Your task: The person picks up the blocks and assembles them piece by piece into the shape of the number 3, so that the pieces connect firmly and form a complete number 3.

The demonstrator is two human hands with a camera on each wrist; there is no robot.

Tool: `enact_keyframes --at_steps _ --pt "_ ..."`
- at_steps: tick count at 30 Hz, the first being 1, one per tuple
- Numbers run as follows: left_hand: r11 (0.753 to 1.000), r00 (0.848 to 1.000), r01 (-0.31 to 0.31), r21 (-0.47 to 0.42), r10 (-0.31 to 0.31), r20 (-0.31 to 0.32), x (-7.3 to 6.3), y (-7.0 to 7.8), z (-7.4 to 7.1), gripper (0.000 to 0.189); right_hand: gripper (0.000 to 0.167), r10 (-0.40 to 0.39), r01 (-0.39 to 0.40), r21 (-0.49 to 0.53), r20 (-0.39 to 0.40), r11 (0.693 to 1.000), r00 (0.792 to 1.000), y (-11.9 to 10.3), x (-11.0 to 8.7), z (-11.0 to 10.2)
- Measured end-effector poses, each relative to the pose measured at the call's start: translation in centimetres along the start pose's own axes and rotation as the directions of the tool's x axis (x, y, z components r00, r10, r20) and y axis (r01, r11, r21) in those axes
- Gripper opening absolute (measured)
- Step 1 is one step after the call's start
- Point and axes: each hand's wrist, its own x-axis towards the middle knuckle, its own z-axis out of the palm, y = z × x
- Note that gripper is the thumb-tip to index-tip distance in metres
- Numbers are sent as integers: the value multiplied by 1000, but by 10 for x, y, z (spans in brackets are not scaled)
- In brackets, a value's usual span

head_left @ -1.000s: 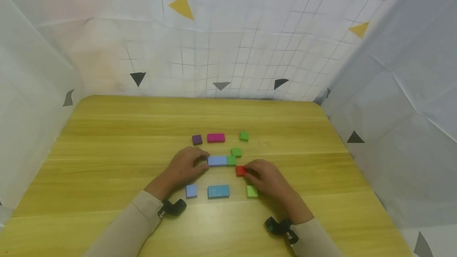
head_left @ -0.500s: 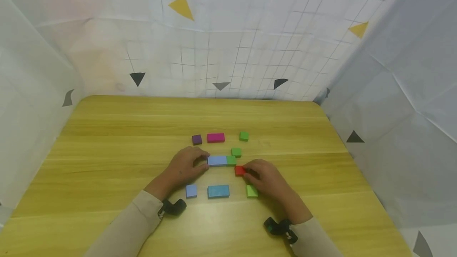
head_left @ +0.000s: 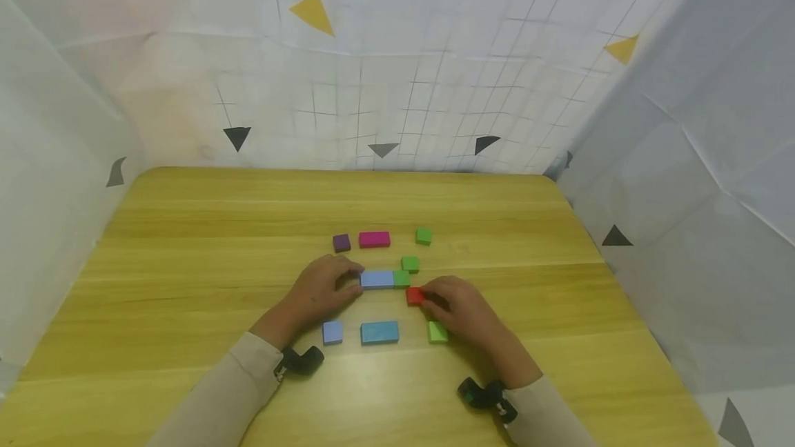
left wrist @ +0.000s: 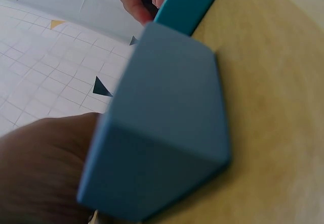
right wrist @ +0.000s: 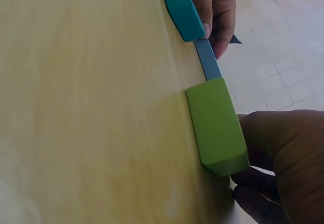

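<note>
A: What is your left hand (head_left: 319,293) doing?
B: Its thumb and fingers pinch the left end of the long blue block (head_left: 377,280), which lies flat in the middle of the table (head_left: 217,247).
A: And around that hand?
B: On the near side you have a small blue block (head_left: 332,332); on the far side, a dark purple block (head_left: 341,243) with a magenta block (head_left: 374,239) to its right. A teal block (head_left: 379,332) lies nearer you than the long blue one, well apart from it.
A: Moving right?
B: A green block (head_left: 401,279) sits against the long blue block's right end. A second green block (head_left: 410,264) is just beyond it, set slightly right; you can't tell whether they touch.
A: Where is the red block (head_left: 415,296)?
B: Just off the first green block's near right corner, its right side pinched in your right hand (head_left: 462,305). Contact between red and green is unclear.
A: The rest?
B: A third green block (head_left: 424,236) lies far from you, and a lime block (head_left: 437,332) lies near, just beside your right hand.
</note>
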Motion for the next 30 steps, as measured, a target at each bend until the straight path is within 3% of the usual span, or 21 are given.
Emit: enact_keyframes --at_steps 30 --pt "999 999 27 29 -27 21 3 1 -1 35 25 -1 1 8 -9 1000 1000 -3 1 1"
